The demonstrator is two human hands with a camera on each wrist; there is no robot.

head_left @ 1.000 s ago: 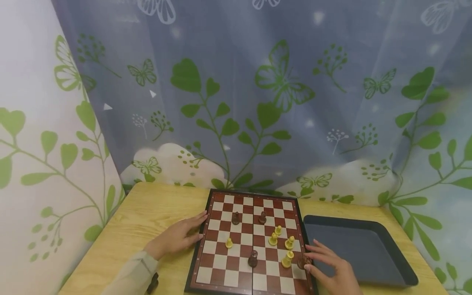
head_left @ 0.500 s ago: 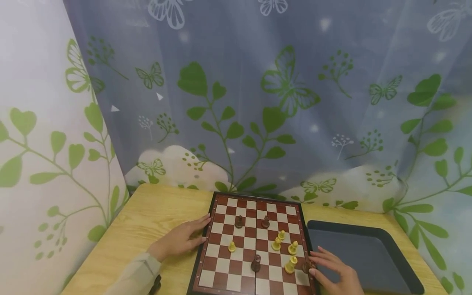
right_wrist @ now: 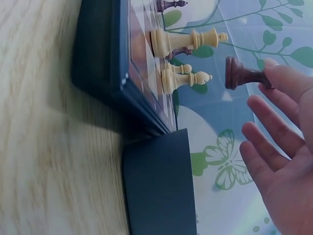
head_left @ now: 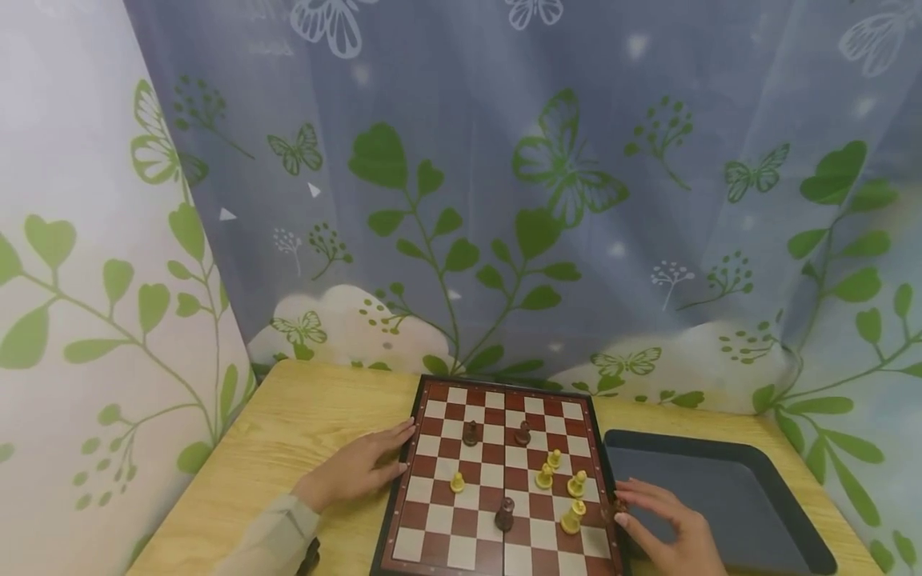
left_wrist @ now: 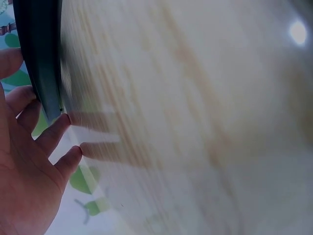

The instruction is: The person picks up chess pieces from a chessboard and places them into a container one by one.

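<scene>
- Well, my right hand (right_wrist: 288,181) is pinching a dark chess piece (right_wrist: 237,73) by its upper end between thumb and forefinger; the other fingers spread loosely away from it.
- That piece is at the lower right of the head view, by the right edge of the chessboard (head_left: 435,552). In the right wrist view its base hangs free, apart from the tall light piece (right_wrist: 186,43). My fingertips cover its top, so I can't tell which piece it is.
- I'd judge it light and stiff, plastic or wood, smooth enough to turn in my fingers but hardly fragile. The narrow neck seems the best place to hold; the wide base should make it steady once set upright.
- My left hand (head_left: 353,474) lies flat and relaxed, lower left of centre, fingertips touching the board's left edge and gripping no piece. The board looks rigid, and probably slides if pushed.
- Other pieces stand on the squares: a small light pawn (head_left: 457,482) left of the middle seam, and a dark piece (head_left: 504,514) on that seam nearer the bottom of the frame.
- The bench (head_left: 310,400) is pale wood grain; a shallow dark tray (head_left: 720,500) sits on it at the lower right, just beside the board.
- Behind, a blue-grey curtain (head_left: 468,96) with green leaves and butterflies fills the upper frame, with a paler printed panel (head_left: 108,208) on the left.
</scene>
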